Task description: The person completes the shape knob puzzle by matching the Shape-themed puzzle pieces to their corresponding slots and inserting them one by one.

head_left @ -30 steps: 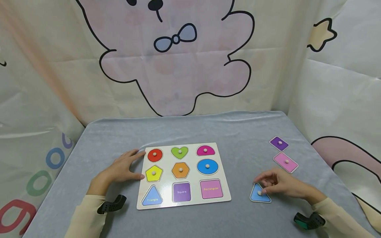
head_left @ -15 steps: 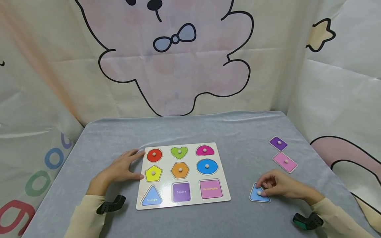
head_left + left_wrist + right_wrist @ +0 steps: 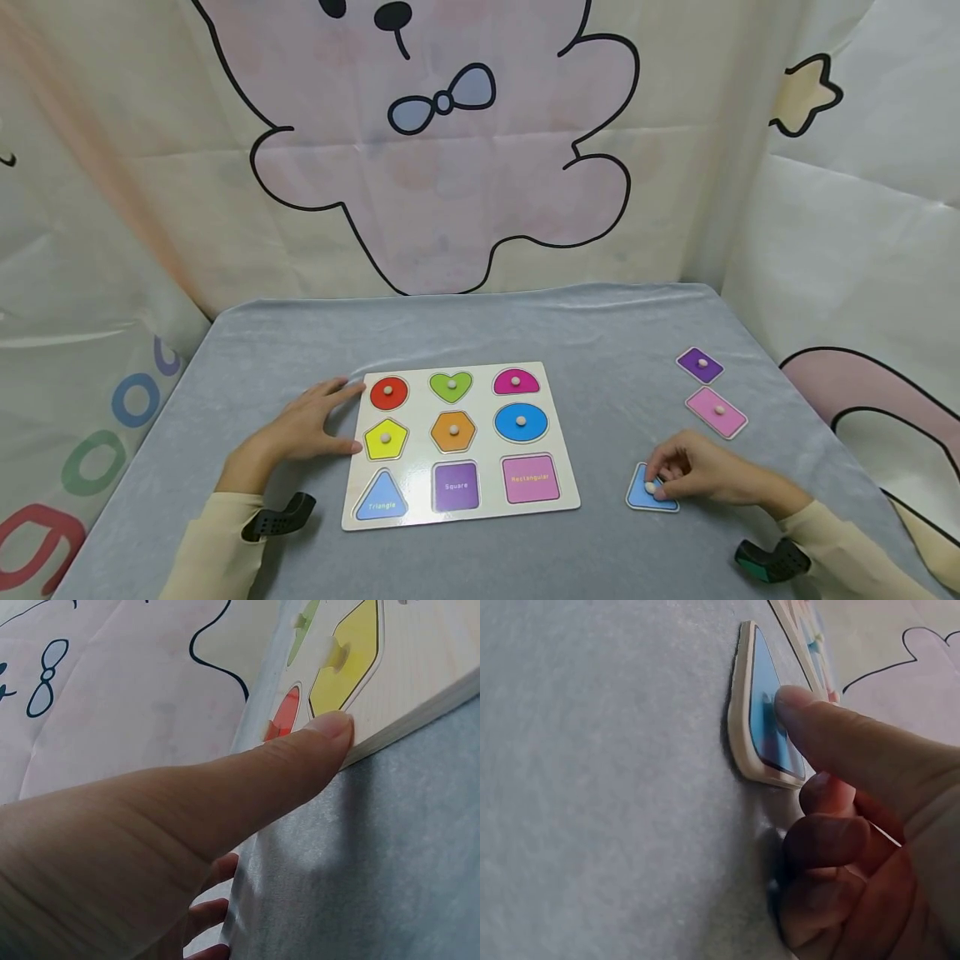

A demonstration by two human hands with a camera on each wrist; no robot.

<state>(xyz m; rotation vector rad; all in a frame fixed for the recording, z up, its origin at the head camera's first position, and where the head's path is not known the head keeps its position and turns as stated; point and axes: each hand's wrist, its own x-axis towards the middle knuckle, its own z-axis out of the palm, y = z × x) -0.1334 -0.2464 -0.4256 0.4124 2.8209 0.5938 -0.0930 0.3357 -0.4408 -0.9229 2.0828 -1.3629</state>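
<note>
My right hand point(image 3: 697, 473) pinches the small knob of a blue triangle puzzle piece point(image 3: 641, 498) between thumb and index finger. The piece lies on the cloth to the right of the puzzle board; in the right wrist view the thumb covers most of the knob on the triangle piece point(image 3: 761, 712). At the board's left edge, my left hand point(image 3: 296, 425) has its thumb and fingers spread. In the left wrist view the thumb point(image 3: 300, 754) touches the edge of the wooden puzzle board point(image 3: 427, 682) beside the yellow pentagon piece point(image 3: 360, 649).
Knobbed pieces fill the upper two rows of the puzzle board point(image 3: 487, 446). Its bottom row shows printed Triangle point(image 3: 382, 500), Square point(image 3: 456, 486) and Rectangular point(image 3: 531, 478) recesses. A purple piece point(image 3: 693, 360) and a pink piece point(image 3: 708, 406) lie behind the right hand on the grey cloth point(image 3: 465, 562).
My right hand's index finger has come in over the triangle piece, and finger and thumb have closed on its knob. My left hand stays at the board's edge.
</note>
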